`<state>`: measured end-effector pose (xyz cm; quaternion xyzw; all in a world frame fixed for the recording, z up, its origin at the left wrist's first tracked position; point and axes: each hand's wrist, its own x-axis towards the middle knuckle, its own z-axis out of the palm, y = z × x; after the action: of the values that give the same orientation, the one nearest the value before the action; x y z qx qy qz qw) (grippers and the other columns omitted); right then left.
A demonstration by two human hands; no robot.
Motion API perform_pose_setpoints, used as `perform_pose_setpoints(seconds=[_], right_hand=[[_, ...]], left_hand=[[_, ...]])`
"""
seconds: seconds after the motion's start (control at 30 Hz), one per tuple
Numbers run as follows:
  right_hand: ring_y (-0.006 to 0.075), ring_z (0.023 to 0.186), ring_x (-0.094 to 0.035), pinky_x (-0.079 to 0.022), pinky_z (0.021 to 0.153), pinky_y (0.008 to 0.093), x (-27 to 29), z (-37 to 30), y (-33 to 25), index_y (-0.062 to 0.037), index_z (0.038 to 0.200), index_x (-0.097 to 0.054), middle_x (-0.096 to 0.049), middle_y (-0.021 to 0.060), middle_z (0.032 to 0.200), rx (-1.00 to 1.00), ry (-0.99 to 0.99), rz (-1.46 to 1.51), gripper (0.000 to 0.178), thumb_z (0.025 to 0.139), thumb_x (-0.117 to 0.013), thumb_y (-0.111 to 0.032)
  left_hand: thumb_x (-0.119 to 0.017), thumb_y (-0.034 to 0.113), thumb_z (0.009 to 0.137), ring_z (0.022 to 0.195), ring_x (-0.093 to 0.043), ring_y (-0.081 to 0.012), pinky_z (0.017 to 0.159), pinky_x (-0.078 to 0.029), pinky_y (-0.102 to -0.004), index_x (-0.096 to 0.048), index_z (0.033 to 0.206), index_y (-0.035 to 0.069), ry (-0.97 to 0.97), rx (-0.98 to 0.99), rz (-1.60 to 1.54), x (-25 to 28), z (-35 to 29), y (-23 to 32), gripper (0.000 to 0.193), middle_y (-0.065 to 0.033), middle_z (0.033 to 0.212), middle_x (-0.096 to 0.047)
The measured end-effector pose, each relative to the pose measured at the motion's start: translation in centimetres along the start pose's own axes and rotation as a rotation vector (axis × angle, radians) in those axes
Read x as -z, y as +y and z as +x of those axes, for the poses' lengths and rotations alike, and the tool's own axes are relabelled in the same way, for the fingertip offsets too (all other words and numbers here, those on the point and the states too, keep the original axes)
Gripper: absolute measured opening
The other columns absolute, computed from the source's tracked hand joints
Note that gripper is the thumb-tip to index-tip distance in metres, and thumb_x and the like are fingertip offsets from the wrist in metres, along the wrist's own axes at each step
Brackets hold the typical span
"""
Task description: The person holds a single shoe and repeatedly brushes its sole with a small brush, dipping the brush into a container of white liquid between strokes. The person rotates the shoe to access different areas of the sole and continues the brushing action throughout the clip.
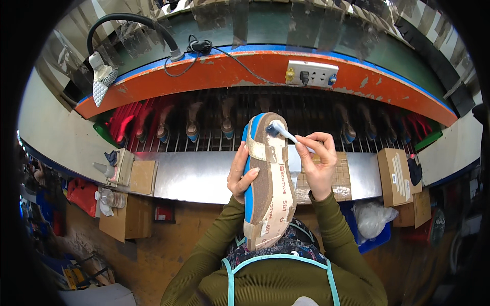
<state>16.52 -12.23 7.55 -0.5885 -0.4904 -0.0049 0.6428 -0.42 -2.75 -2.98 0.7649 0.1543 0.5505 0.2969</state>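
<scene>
A brown shoe upper (261, 189) on a blue shoe last (248, 200) is held sole side up in front of my body, with its pale insole board showing. My left hand (240, 173) is closed around its left side, the thumb lying over the brown edge. In my right hand (321, 166) a slim white-handled brush (288, 133) is pinched between thumb and fingers. The brush's dark bristles touch the sole side near the toe, at the far end of the shoe.
Several shoes on lasts (192, 125) stand on a barred rack under red light, behind a metal ledge (191, 173). A scrub brush (103, 76) hangs at the far left. Cardboard boxes (393, 176) stand at both sides. At the lower right, a blue bin (376, 244) holds clear plastic.
</scene>
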Motion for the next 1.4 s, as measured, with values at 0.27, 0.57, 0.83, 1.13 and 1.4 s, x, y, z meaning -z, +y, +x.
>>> perform_pose_setpoints(seconds=[0.27,0.57,0.83,1.13,1.4], right_hand=[[0.0114,0.076,-0.052,-0.033,0.082,0.0295,0.1,1.7,0.7,-0.0169,0.096,-0.079,-0.059,-0.0003,0.099,0.243,0.019,-0.192,0.022,0.075,-0.083,-0.013],[0.0073,0.064,-0.053,-0.03,0.077,0.0301,1.6,3.1,0.4,-0.0155,0.092,-0.078,-0.062,-0.0031,0.089,0.238,-0.27,-0.137,0.018,0.075,-0.082,-0.015],[0.0079,0.065,-0.05,-0.029,0.076,0.0299,1.8,2.3,0.4,-0.0186,0.092,-0.078,-0.063,-0.0034,0.089,0.392,-0.222,-0.212,0.02,0.073,-0.083,-0.016],[0.0122,0.07,-0.054,-0.043,0.067,0.0263,1.8,2.7,0.3,-0.0122,0.092,-0.078,-0.06,0.003,0.095,0.227,-0.23,0.061,0.02,0.073,-0.083,-0.008],[0.0106,0.073,-0.055,-0.045,0.058,0.0222,2.3,-2.0,-1.0,-0.0064,0.094,-0.077,-0.059,0.0038,0.091,0.031,-0.269,0.06,0.014,0.08,-0.078,-0.006]], left_hand=[[-0.08,0.021,0.077,0.125,-0.052,-0.0476,0.101,-0.05,-0.0532,-0.058,0.116,0.021,0.204,-0.373,0.02,0.8,3.3,1.2,0.044,-0.0229,0.137,-0.054],[-0.081,0.02,0.075,0.122,-0.055,-0.0471,0.098,-0.052,-0.0525,-0.059,0.114,0.022,0.17,-0.371,0.075,2.6,4.1,1.4,0.044,-0.0218,0.134,-0.057],[-0.082,0.022,0.074,0.124,-0.054,-0.0459,0.101,-0.049,-0.0542,-0.059,0.114,0.021,0.182,-0.346,0.025,2.1,3.5,1.2,0.046,-0.0228,0.135,-0.056],[-0.051,0.015,0.097,0.127,-0.053,-0.039,0.1,-0.053,-0.0466,-0.044,0.137,0.002,0.051,-0.073,-0.141,1.6,1.7,-0.5,0.043,-0.0306,0.147,-0.036],[-0.06,0.017,0.095,0.126,-0.051,-0.0452,0.09,-0.058,-0.0487,-0.044,0.127,0.007,0.241,-0.386,-0.021,1.3,3.9,0.3,0.037,-0.034,0.145,-0.035]])
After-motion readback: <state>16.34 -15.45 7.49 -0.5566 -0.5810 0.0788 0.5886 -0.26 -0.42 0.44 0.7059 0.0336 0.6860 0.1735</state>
